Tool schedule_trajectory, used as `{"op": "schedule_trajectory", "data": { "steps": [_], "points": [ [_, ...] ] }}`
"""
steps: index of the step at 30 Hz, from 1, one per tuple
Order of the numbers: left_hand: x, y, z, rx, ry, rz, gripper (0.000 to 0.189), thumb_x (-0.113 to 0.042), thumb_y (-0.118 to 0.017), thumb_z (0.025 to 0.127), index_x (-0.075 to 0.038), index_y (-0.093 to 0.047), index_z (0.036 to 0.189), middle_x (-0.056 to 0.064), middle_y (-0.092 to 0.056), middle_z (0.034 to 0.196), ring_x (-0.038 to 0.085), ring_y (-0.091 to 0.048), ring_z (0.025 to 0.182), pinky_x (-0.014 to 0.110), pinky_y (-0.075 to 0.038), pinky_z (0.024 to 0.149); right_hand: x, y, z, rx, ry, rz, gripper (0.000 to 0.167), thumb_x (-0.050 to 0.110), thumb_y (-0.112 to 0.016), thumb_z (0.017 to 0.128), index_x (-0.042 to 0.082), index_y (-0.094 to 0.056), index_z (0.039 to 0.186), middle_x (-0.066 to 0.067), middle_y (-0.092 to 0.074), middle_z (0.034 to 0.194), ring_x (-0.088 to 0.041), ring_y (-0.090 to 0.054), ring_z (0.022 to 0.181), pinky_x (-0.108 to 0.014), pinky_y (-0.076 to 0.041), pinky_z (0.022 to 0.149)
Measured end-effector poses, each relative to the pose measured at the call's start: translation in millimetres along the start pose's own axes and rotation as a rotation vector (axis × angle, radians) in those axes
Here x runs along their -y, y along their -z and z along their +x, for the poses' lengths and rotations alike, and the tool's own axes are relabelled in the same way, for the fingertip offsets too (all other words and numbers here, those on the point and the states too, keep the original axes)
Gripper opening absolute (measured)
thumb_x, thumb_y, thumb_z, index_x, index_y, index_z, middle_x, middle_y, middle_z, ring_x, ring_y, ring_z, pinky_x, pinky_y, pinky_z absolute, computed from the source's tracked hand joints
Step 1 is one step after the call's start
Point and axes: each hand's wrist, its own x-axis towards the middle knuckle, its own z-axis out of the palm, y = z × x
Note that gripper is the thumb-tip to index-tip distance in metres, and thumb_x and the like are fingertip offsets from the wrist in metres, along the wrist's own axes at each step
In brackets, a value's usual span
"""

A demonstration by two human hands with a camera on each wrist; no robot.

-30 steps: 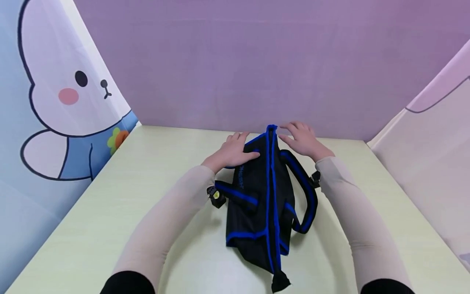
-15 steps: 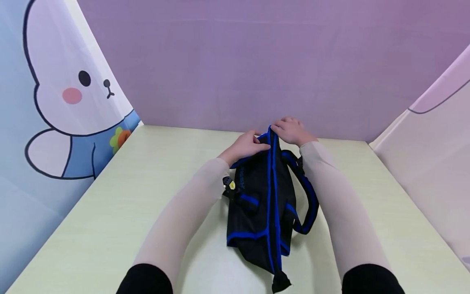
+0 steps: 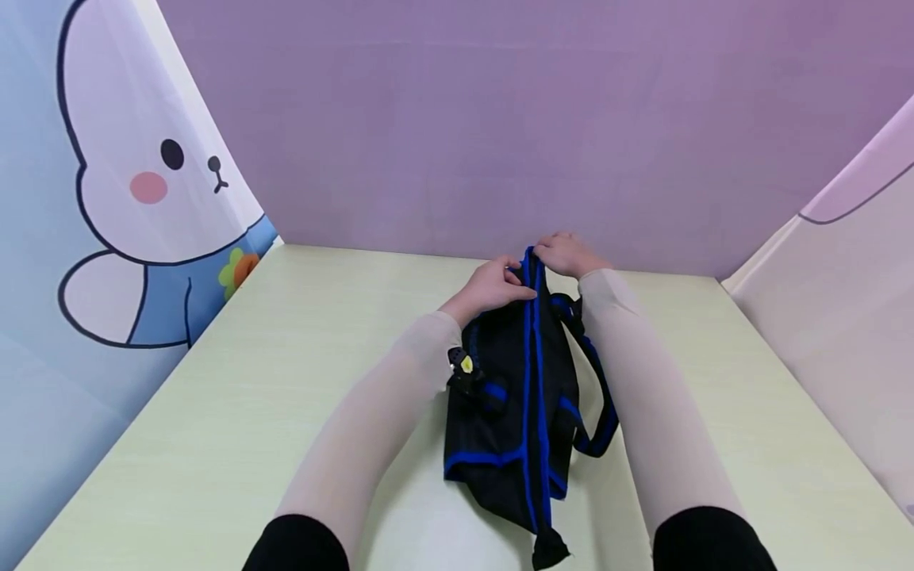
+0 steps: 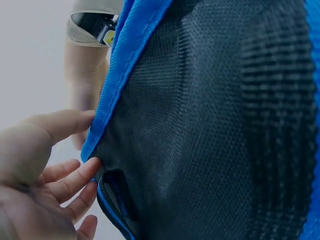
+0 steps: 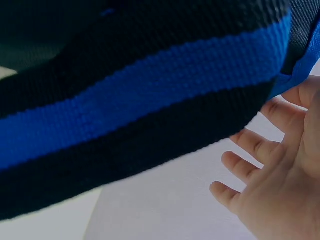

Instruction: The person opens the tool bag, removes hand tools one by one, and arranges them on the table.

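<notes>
A black fabric handbag [image 3: 485, 432] with blue edging stands upright on the table, its long top opening running away from me. Near the far end, my left hand [image 3: 491, 287] pinches the left blue-trimmed edge. In the left wrist view its thumb [image 4: 75, 124] lies on the trim and the fingertips bear on the cloth from the other side. My right hand [image 3: 567, 255] grips the far top corner with thumb and forefinger, the other fingers spread loosely in the right wrist view. A blue-striped handle [image 5: 165, 95] crosses that view and hides part of the corner.
The pale table [image 3: 343, 317] meets a purple backdrop [image 3: 457, 127] just behind the bag. A printed cartoon curtain [image 3: 107, 238] borders the left side, and a light one [image 3: 842, 317] the right. A black end tab [image 3: 548, 547] sticks out toward me.
Both hands have come inward to the bag's far end and now pinch its top edge. The left moved right; the right moved left. The bag stays nearly in place.
</notes>
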Motion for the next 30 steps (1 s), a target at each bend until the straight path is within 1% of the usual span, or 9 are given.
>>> {"op": "schedule_trajectory", "data": {
  "steps": [3,8,11,15,18,21,25,27,30],
  "points": [
    [1.1,0.1,1.0,-0.011,-0.010,-0.009,0.058,-0.021,-0.075,0.089,0.000,-0.051,0.138,0.015,-0.067,0.112,0.026,-0.062,0.102,0.028,-0.051,0.086,-0.9,-1.0,-0.1,-0.014,0.028,0.024,0.054,0.028,-0.025,0.107,-0.005,-0.043,0.146,-0.031,-0.030,0.153,-0.048,-0.015,0.145,-0.056,-0.011,0.119],
    [3.2,1.5,0.8,-0.013,-0.021,-0.048,0.055,-0.016,-0.074,0.089,0.001,-0.052,0.136,0.016,-0.069,0.112,0.027,-0.063,0.105,0.028,-0.051,0.087,-0.9,-2.3,-2.1,-0.064,0.067,0.062,0.047,0.025,-0.032,0.106,-0.006,-0.054,0.134,-0.031,-0.043,0.144,-0.047,-0.029,0.139,-0.055,-0.024,0.115],
    [3.6,2.3,1.5,-0.011,-0.036,-0.059,0.055,-0.013,-0.074,0.089,0.002,-0.052,0.136,0.016,-0.071,0.109,0.026,-0.064,0.103,0.025,-0.051,0.085,-1.8,-3.2,-2.7,-0.114,0.075,0.122,0.042,0.023,-0.040,0.105,-0.008,-0.057,0.126,-0.031,-0.052,0.133,-0.044,-0.044,0.127,-0.054,-0.037,0.107],
    [3.6,2.9,2.2,0.007,-0.039,-0.093,0.054,-0.008,-0.074,0.089,0.003,-0.051,0.137,0.018,-0.072,0.106,0.026,-0.067,0.090,0.024,-0.054,0.072,-2.2,-4.3,-3.9,-0.201,0.080,0.223,0.032,0.019,-0.051,0.102,-0.009,-0.059,0.116,-0.028,-0.059,0.115,-0.039,-0.055,0.103,-0.048,-0.048,0.088],
    [3.6,3.0,2.2,0.035,-0.018,-0.166,0.054,-0.003,-0.071,0.089,0.005,-0.050,0.138,0.021,-0.071,0.107,0.029,-0.068,0.083,0.026,-0.058,0.064,-2.2,-5.4,-3.8,-0.268,0.102,0.250,0.025,0.015,-0.057,0.099,-0.008,-0.062,0.108,-0.023,-0.061,0.102,-0.035,-0.055,0.091,-0.043,-0.048,0.077],
    [3.7,3.0,2.3,0.066,0.015,-0.260,0.054,0.002,-0.069,0.089,0.007,-0.049,0.139,0.025,-0.068,0.110,0.032,-0.070,0.087,0.030,-0.061,0.066,-1.7,-6.5,-3.5,-0.319,0.117,0.273,0.020,0.013,-0.061,0.096,-0.006,-0.066,0.100,-0.019,-0.064,0.095,-0.032,-0.056,0.086,-0.038,-0.047,0.073],
    [5.2,2.5,3.8,0.083,0.054,-0.368,0.052,0.006,-0.067,0.090,0.008,-0.050,0.138,0.027,-0.067,0.111,0.037,-0.070,0.090,0.035,-0.062,0.070,-0.4,-6.9,-4.5,-0.351,0.115,0.321,0.019,0.013,-0.063,0.095,-0.005,-0.069,0.096,-0.016,-0.067,0.092,-0.028,-0.057,0.084,-0.033,-0.047,0.072],
    [7.2,1.7,5.3,0.080,0.067,-0.402,0.049,0.007,-0.067,0.089,0.009,-0.052,0.136,0.028,-0.068,0.109,0.036,-0.071,0.087,0.035,-0.062,0.070,-0.4,-6.9,-4.6,-0.361,0.101,0.342,0.019,0.013,-0.063,0.094,-0.005,-0.070,0.095,-0.015,-0.068,0.091,-0.025,-0.057,0.081,-0.031,-0.046,0.070],
    [11.7,-0.1,7.6,0.074,0.090,-0.443,0.045,0.008,-0.068,0.088,0.011,-0.057,0.131,0.029,-0.069,0.107,0.031,-0.072,0.080,0.034,-0.062,0.070,-1.5,-6.7,-4.5,-0.365,0.063,0.382,0.021,0.014,-0.062,0.094,-0.005,-0.070,0.091,-0.015,-0.069,0.086,-0.019,-0.057,0.070,-0.030,-0.048,0.065]
  ]
}}
